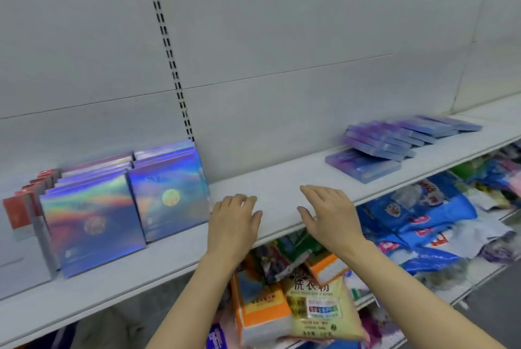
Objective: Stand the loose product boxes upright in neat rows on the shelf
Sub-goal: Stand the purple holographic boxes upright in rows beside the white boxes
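Head view shows both hands over the bare middle of the white shelf [282, 179]. The left hand [235, 217] and right hand [328, 212] are apart, fingers loose, holding nothing. At the left of the frame, shiny boxes [124, 202] stand up in rows, so that part looks done. At the right, a pile of purple boxes [394, 138] lies flat and slanted, with one more box [362, 164] flat in front. I think the hands are heading there next. The pile is blurry, so I cannot count it. Red boxes [19, 207] at the far left are partly hidden. Bags below [423, 221] look jumbled.
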